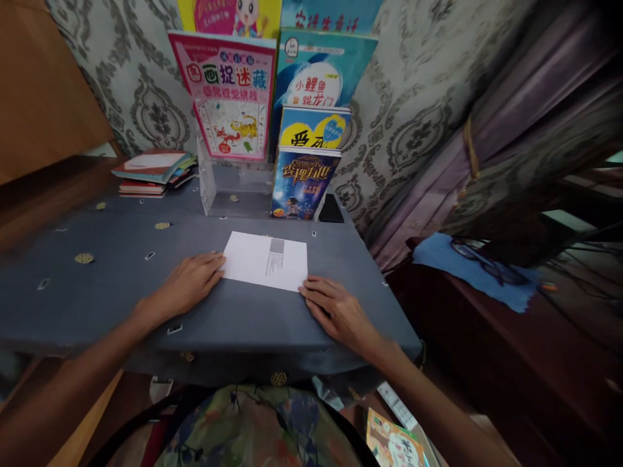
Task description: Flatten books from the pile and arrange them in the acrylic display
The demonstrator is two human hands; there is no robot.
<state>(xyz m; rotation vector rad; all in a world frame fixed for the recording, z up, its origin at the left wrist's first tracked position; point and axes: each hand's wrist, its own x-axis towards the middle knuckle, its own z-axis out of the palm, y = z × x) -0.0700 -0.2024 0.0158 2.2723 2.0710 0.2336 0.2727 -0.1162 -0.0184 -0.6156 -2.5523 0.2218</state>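
A white sheet of paper [248, 259], perhaps folded, lies flat on the blue-grey tablecloth [233, 318]. It carries a grey block and small print right of its middle. At its left edge, my left hand [192, 282] rests with fingers stretched out, the tips touching the paper. My right hand [335, 308] lies at the lower right corner, fingers extended and slightly apart, fingertips on the edge. Neither hand is wrapped round anything. Just beyond the paper stands a clear acrylic rack [233, 185] holding several upright books, among them a pink book [238, 91] and a dark blue book [304, 185].
A stack of books [153, 170] sits at the back left. Behind the rack's right side lies a black flat object [331, 209]. To the right, glasses [487, 259] rest on a blue cloth [438, 259]. Another book [392, 438] is low at the right, below the table edge.
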